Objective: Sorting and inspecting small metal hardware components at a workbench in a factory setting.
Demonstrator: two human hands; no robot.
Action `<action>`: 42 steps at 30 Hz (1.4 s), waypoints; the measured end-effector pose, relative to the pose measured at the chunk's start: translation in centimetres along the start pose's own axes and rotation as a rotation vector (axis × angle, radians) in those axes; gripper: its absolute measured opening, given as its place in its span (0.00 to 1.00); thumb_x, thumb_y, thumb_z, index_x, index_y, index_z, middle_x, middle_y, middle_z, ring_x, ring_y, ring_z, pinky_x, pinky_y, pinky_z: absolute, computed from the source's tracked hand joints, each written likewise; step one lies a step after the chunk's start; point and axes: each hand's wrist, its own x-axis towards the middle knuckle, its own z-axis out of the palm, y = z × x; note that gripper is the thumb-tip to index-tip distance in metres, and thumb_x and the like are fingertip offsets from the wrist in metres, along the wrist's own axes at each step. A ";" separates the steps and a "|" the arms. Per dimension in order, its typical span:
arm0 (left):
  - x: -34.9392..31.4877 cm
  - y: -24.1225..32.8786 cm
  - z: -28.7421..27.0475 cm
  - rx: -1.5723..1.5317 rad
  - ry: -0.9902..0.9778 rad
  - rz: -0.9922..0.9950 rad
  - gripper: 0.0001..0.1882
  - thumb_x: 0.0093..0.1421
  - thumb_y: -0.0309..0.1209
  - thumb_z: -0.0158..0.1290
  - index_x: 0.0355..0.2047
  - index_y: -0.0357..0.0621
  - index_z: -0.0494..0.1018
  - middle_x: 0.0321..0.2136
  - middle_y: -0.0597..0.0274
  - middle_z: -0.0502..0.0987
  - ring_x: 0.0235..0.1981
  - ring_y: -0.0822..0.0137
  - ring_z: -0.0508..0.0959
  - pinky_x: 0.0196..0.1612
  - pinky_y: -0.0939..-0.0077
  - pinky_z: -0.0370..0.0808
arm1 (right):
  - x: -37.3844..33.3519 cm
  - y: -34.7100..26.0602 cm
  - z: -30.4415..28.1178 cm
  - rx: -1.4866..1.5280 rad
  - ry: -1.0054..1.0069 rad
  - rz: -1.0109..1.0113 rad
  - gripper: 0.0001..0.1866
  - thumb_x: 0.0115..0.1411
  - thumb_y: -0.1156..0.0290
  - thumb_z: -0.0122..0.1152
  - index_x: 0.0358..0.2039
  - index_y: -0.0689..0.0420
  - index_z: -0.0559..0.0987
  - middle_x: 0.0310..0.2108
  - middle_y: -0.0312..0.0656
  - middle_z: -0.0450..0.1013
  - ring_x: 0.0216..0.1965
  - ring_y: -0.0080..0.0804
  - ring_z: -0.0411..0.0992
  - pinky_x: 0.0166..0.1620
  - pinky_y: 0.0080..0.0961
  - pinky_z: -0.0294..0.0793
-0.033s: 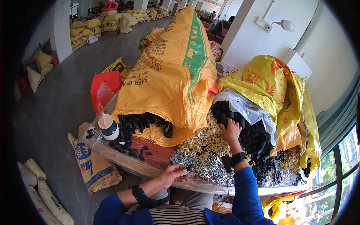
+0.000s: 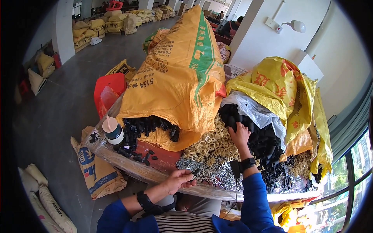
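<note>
My left hand (image 2: 179, 182) is closed in a pinch at the table's near edge. A small black plastic part (image 2: 196, 173) sticks out between its thumb and fingers. My right hand (image 2: 241, 136) reaches forward into a heap of rounded black pieces (image 2: 266, 145) at the mouth of a clear plastic liner (image 2: 254, 110). Its fingers curl down onto those pieces, and their tips are partly hidden. Left of that hand lies a pile of cream-coloured rings (image 2: 208, 145). Silver metal hooks or rings (image 2: 211, 171) are spread between my hands.
A large orange woven sack (image 2: 171, 89) spills black plastic fittings (image 2: 149, 128) on the left. A lidded cup (image 2: 112, 134) stands near the table's left edge. Yellow bags (image 2: 272, 83) lie at the right, above black clips and more rings. A cable hangs by my right wrist.
</note>
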 end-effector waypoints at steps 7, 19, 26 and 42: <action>-1.4 0.9 -0.2 -0.022 0.040 0.068 0.10 0.54 0.28 0.45 0.35 0.37 0.66 0.28 0.59 0.72 0.27 0.72 0.73 0.29 0.85 0.71 | -1.7 2.9 -3.1 1.093 0.238 0.301 0.11 0.49 0.66 0.53 0.29 0.60 0.70 0.22 0.37 0.67 0.20 0.28 0.66 0.22 0.19 0.62; -3.1 2.7 2.3 -0.125 0.101 0.183 0.11 0.52 0.27 0.48 0.35 0.38 0.66 0.25 0.64 0.71 0.22 0.77 0.70 0.24 0.89 0.68 | -8.3 -0.5 -8.9 2.261 -0.408 0.783 0.18 0.53 0.57 0.44 0.33 0.60 0.69 0.26 0.40 0.69 0.19 0.26 0.64 0.21 0.16 0.62; -3.9 5.2 3.5 -0.055 0.123 0.229 0.12 0.51 0.27 0.48 0.37 0.37 0.66 0.22 0.67 0.69 0.19 0.79 0.67 0.21 0.90 0.65 | -11.2 -8.7 -10.2 1.778 -0.634 0.323 0.14 0.49 0.67 0.54 0.35 0.61 0.70 0.28 0.38 0.69 0.21 0.20 0.65 0.26 0.14 0.66; -3.4 4.6 1.9 0.366 0.050 0.110 0.13 0.49 0.27 0.51 0.35 0.33 0.68 0.18 0.69 0.67 0.17 0.82 0.64 0.19 0.91 0.61 | -11.0 -10.2 -11.5 1.174 -0.616 -0.318 0.20 0.36 0.69 0.66 0.30 0.61 0.70 0.26 0.36 0.64 0.28 0.23 0.63 0.31 0.17 0.63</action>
